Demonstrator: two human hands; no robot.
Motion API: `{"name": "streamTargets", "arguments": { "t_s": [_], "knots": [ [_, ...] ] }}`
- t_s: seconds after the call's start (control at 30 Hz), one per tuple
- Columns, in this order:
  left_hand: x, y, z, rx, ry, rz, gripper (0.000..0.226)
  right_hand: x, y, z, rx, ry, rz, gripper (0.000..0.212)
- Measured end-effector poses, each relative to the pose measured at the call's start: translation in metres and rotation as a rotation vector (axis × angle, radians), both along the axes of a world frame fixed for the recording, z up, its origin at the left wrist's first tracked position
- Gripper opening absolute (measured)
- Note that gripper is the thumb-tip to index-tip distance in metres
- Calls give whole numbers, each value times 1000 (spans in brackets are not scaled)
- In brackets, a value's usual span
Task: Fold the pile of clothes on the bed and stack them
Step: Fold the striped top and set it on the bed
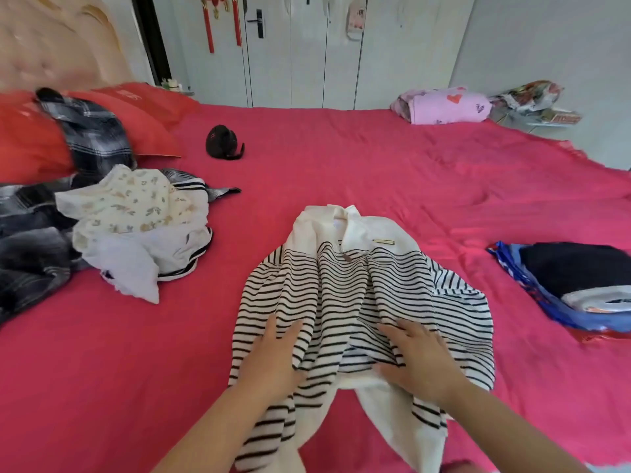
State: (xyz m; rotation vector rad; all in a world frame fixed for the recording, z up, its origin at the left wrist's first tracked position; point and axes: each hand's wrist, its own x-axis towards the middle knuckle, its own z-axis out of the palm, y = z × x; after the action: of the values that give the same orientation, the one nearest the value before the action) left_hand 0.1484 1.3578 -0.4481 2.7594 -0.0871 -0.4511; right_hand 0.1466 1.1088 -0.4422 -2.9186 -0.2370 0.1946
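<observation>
The left hand lies flat with fingers straight on the striped top, and the right hand presses flat near it with fingers spread on the same garment, which lies front up and rumpled on the bed. Well left of the left hand sits an unfolded pile; well right of the right hand sits a small folded stack. Judged progress: partly done, with this top being smoothed and not yet folded.

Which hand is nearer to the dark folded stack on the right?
Right. The right hand lies left of the dark folded stack; the left hand lies farther left.
</observation>
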Motion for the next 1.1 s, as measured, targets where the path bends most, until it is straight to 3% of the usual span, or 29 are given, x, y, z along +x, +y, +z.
{"name": "streamTargets", "arguments": {
  "t_s": [0.13, 0.23, 0.37, 0.5, 0.57, 0.67, 0.8, 0.87, 0.97, 1.03, 1.1],
  "knots": [
    [-6, 21, 16, -115, -297, 3, 47, -25, -5, 4, 51, 6, -25, 65],
    [5, 54, 33, -51, -467, 121, 45, -33, -8, 15, 216, -96, -71, 53],
    [0, 58, 42, 150, -409, 141, 63, -40, -25, 19, 210, -166, -324, 47],
    [-32, 7, 23, 79, -519, -172, 66, -43, -43, 13, 134, 58, -549, 59],
    [-46, -13, 6, 84, -418, -302, 72, -42, -49, 9, 146, 103, -543, 61],
    [-56, -19, -19, 106, -225, -289, 86, -39, -62, 14, 139, 34, -421, 45],
    [-48, -9, -25, 126, -302, -291, 67, -22, -104, 53, -29, -174, -460, 54],
    [-40, -8, -22, 24, -308, -275, 58, -17, -124, 65, -93, -270, -452, 52],
    [-31, -10, -21, -191, -244, -149, 47, -27, -119, 64, -187, -240, -383, 45],
    [-30, -10, -19, -277, -216, -92, 41, -42, -94, 49, 44, -173, -332, 45],
    [-30, -10, -15, -299, -190, -118, 37, -60, -59, 33, 334, 26, -291, 60]
  ]
}}
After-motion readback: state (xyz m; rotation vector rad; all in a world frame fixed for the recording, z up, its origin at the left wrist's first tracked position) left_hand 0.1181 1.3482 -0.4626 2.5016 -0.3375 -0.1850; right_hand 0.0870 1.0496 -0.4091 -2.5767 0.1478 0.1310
